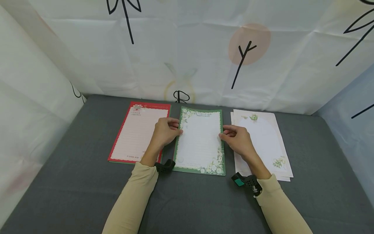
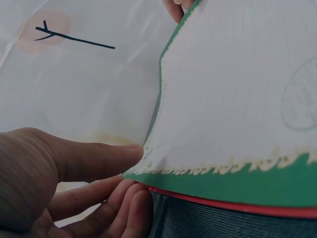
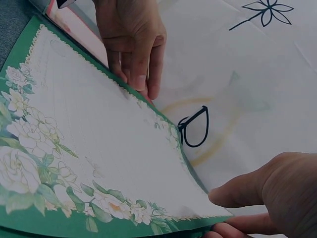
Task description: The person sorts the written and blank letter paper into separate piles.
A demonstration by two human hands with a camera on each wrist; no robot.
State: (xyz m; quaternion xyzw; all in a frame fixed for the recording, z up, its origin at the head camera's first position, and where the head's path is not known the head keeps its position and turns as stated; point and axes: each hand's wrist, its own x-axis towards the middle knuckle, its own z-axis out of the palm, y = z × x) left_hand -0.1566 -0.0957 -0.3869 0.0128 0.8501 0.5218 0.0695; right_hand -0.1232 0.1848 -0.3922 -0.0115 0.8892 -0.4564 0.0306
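Observation:
A green-bordered sheet of letter paper [image 1: 200, 139] with white flowers is held at the middle of the table. My left hand [image 1: 167, 131] pinches its left edge, thumb on top and fingers beneath. On the opposite edge, my right hand [image 1: 236, 139] pinches the paper in the same way. The sheet bows slightly between the hands in the right wrist view. Along the underside of the green border [image 2: 237, 188], a thin red edge [image 2: 247, 207] shows in the left wrist view; whether it belongs to another sheet held with it, I cannot tell.
Red-bordered letter paper [image 1: 140, 133] lies to the left, a green edge peeking out below it. To the right, pale sheets with leaf prints [image 1: 263, 139] overlap unevenly, partly under my right forearm. A grey cloth [image 1: 204, 201] covers the table, and a printed white curtain [image 1: 198, 42] hangs behind.

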